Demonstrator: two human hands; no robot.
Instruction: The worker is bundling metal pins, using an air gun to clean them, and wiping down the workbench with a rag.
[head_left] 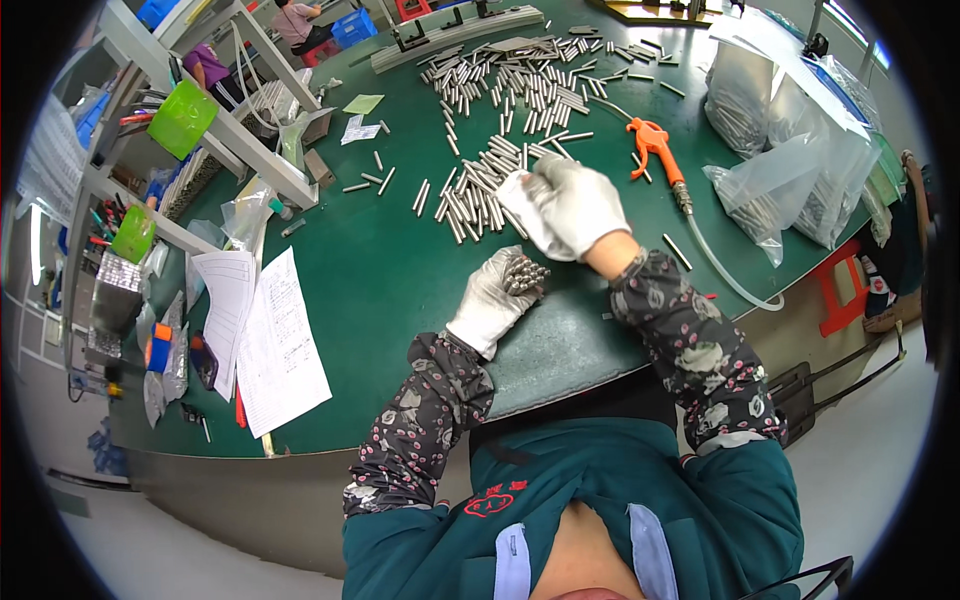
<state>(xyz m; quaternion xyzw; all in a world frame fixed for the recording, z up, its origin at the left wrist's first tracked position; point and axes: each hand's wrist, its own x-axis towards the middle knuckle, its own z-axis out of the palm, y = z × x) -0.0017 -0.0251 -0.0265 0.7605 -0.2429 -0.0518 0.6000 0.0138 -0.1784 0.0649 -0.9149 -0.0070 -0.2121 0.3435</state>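
Note:
My left hand (492, 305), in a white glove, is closed round a bundle of metal pins (525, 275) whose ends point up and to the right. My right hand (580, 205), gloved too, grips a white cloth (530, 213) that hangs from its fingers on the left side. Under and beyond the cloth lies a near pile of loose metal pins (470, 190) on the green table mat (385, 270). A bigger heap of the same pins (530, 80) spreads farther back. Whether the right fingers also hold a pin is hidden.
An orange air blow gun (652, 145) with a clear hose lies right of my right hand. Plastic bags of pins (765, 185) stand at the right edge. Paper sheets (280, 345) lie at left beside a grey shelf frame (260, 160). A metal rail fixture (455, 38) sits at the back.

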